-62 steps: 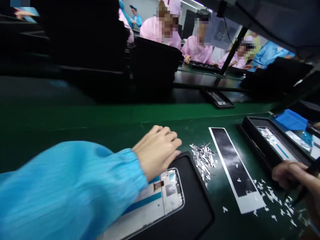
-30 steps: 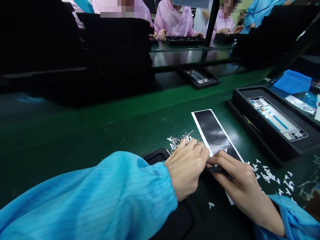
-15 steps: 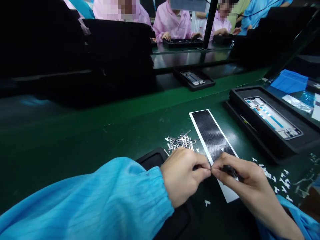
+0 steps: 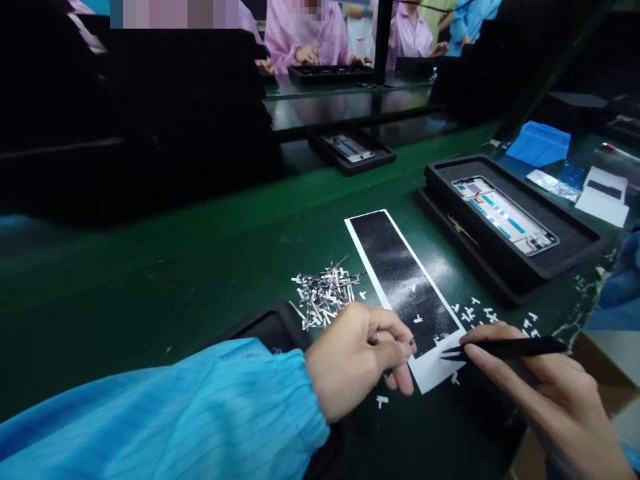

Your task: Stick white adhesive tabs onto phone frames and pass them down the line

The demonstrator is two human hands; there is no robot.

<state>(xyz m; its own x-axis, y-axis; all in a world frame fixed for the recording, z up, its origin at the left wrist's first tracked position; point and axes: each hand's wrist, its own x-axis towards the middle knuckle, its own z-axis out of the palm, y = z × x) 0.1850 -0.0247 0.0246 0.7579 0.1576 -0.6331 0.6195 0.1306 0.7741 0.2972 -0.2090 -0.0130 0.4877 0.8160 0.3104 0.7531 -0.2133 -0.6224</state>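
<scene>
The green bench (image 4: pixel 225 253) spans the frame, with a black tray (image 4: pixel 575 237) at right. The dark sheet (image 4: pixel 395 260) slants down the centre to a pale lower end. At lower right, the right hand (image 4: pixel 555 393) grips tweezers (image 4: pixel 520 347), tips slightly parted over that end; contact cannot be told. The left hand (image 4: pixel 350 360), lower centre, is pinched by the sheet's left edge. Strips (image 4: pixel 327 290) lie piled above it; white bits (image 4: pixel 383 401) lie scattered. Its fingertips seem to hold a tiny dark piece (image 4: pixel 413 342): a light pinch and steady, low tweezer tips would probably serve best.
</scene>
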